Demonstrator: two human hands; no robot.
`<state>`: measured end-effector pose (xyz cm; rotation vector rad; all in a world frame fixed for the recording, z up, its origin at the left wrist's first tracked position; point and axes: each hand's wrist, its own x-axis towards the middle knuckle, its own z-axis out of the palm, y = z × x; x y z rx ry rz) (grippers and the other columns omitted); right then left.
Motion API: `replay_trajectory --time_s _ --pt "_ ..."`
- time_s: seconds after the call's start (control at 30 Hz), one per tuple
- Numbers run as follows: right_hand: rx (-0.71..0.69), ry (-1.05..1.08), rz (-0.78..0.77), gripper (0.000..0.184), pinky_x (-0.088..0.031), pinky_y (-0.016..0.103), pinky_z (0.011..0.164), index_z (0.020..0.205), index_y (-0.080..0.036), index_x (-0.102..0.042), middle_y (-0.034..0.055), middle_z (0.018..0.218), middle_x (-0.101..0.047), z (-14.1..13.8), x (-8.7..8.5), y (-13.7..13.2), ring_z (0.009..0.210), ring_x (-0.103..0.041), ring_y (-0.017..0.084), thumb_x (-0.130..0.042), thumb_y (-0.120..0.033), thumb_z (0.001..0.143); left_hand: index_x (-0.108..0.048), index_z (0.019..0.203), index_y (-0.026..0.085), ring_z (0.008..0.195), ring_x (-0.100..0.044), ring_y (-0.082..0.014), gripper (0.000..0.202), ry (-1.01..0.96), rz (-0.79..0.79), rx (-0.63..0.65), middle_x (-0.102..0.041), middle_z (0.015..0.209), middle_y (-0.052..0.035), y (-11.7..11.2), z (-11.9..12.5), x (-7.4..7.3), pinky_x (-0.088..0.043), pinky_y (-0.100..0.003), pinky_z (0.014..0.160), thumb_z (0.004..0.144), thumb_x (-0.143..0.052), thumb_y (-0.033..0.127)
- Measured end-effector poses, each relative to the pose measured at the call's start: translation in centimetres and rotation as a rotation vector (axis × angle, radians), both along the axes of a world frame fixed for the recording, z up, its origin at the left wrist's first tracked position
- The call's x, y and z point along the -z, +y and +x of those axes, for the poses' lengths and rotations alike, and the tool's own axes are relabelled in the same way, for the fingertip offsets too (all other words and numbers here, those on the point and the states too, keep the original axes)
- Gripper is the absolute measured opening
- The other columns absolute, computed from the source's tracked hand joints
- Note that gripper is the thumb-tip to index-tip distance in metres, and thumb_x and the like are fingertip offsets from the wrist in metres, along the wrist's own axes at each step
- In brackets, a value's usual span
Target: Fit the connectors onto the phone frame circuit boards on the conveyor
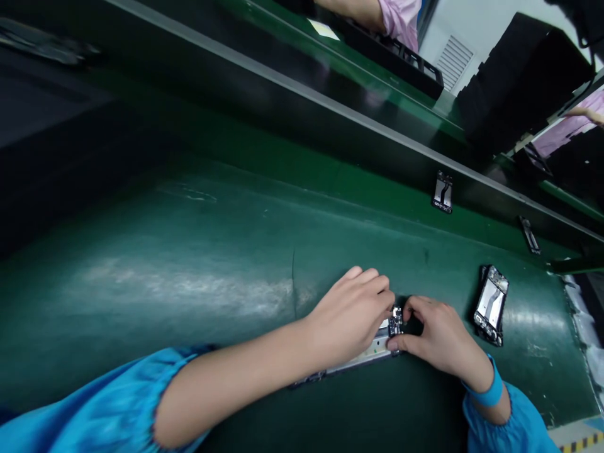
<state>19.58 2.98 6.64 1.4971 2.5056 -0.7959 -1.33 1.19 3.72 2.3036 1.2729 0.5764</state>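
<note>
An opened phone frame (379, 347) lies on the green mat, pale inside, with a small dark circuit board (395, 321) at its right end. My left hand (352, 318) reaches across the frame from the left, fingers curled down onto that end. Whatever its fingertips pinch is hidden beneath the hand. From the right, the thumb and forefinger of my right hand (436, 332) close on the end of the frame beside the board. The left forearm and hand cover much of the frame's middle.
A small stack of opened phone frames (491, 303) sits to the right. Farther back lie another frame (442, 192) and one near the ledge (529, 235). A metal-edged ledge (302, 100) crosses behind. Beyond it are a co-worker's arm (361, 11), a black tray (396, 60) and stacked black trays (523, 82).
</note>
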Motion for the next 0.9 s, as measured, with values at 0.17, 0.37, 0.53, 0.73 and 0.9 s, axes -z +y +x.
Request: replay_trajectory --time_s 0.17,0.37,0.53,0.73,0.9 --pt "-0.023 0.007 -0.026 0.042 -0.028 0.026 0.060 0.083 -0.020 -0.056 -0.0013 0.077 -0.062 -0.1 -0.5 0.1 0.069 -0.055 0.018 -0.087 -0.047 0.076 -0.065 0.082 0.016 0.076 -0.049 -0.0188 0.018 0.015 0.002 -0.005 -0.059 0.081 -0.0032 -0.6 -0.5 -0.2 -0.031 -0.035 0.072 0.096 -0.054 0.020" --pt "0.125 0.117 -0.454 0.037 -0.029 0.023 0.047 0.062 -0.017 -0.059 -0.0046 0.050 -0.047 0.0 -0.7 1.5 0.046 -0.043 0.010 -0.056 -0.032 0.096 -0.064 0.078 0.016 0.077 -0.049 -0.0189 0.019 0.002 0.036 -0.029 -0.059 0.084 -0.0043 -1.2 -0.1 -0.1 -0.032 -0.034 0.070 0.095 -0.054 0.017" --pt "0.328 0.142 -0.886 0.034 -0.027 0.018 0.031 0.067 -0.015 -0.065 -0.0039 0.042 -0.052 -0.3 0.3 2.6 0.032 -0.046 0.009 -0.052 -0.037 0.090 -0.064 0.079 0.016 0.077 -0.049 -0.0187 0.023 -0.047 0.047 -0.042 -0.059 0.083 -0.0040 -1.6 0.1 0.5 -0.032 -0.035 0.070 0.097 -0.050 0.018" --pt "0.358 0.239 -0.920 0.036 -0.024 0.015 0.028 0.067 -0.014 -0.065 -0.0014 0.042 -0.057 0.1 1.0 2.7 0.032 -0.051 0.009 -0.056 -0.043 0.087 -0.063 0.079 0.016 0.079 -0.049 -0.0190 0.024 -0.099 0.028 -0.039 -0.059 0.082 -0.0047 -1.7 0.1 0.8 -0.034 -0.034 0.071 0.097 -0.049 0.018" --pt "0.348 0.230 -0.923 0.035 -0.025 0.014 0.028 0.066 -0.014 -0.065 -0.0018 0.042 -0.057 0.0 0.8 2.7 0.032 -0.051 0.009 -0.055 -0.039 0.088 -0.064 0.078 0.016 0.081 -0.049 -0.0198 0.024 -0.100 -0.031 -0.042 -0.059 0.082 -0.0050 -1.6 0.0 0.5 -0.035 -0.036 0.072 0.097 -0.049 0.019"
